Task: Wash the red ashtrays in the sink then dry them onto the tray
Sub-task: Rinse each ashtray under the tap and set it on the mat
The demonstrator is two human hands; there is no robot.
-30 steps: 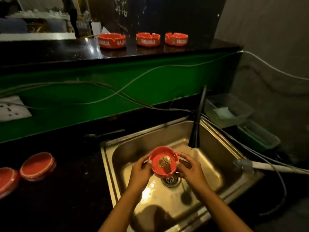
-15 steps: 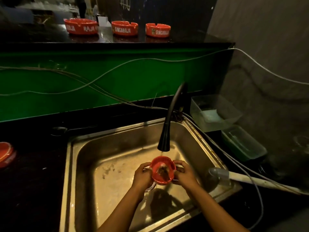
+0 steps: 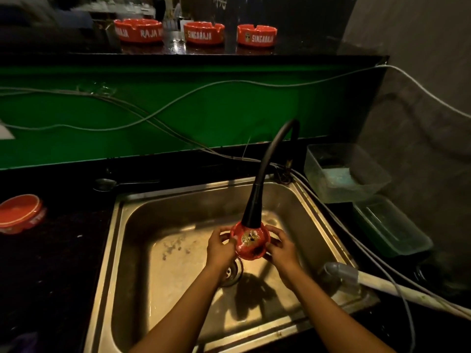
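Observation:
I hold a red ashtray (image 3: 251, 242) with both hands over the steel sink (image 3: 178, 222), right under the black faucet (image 3: 257, 202). My left hand (image 3: 219, 247) grips its left rim and my right hand (image 3: 281, 247) grips its right rim. Ash or dirt lies in its bowl. Three more red ashtrays stand on the upper black ledge: left ashtray (image 3: 139, 30), middle ashtray (image 3: 204, 33), right ashtray (image 3: 257, 35). Another red ashtray (image 3: 20, 214) lies upside down on the dark counter at the left edge.
A drain (image 3: 233, 272) sits below my hands. Two clear plastic containers (image 3: 344, 171) (image 3: 390, 225) stand right of the sink. Cables run across the green wall panel (image 3: 153, 138). A white pipe (image 3: 397, 289) crosses the sink's right corner. A spoon (image 3: 119, 184) lies behind the sink.
The ashtray and both hands rose from above the drain to just under the faucet spout. The view has shifted left and closer.

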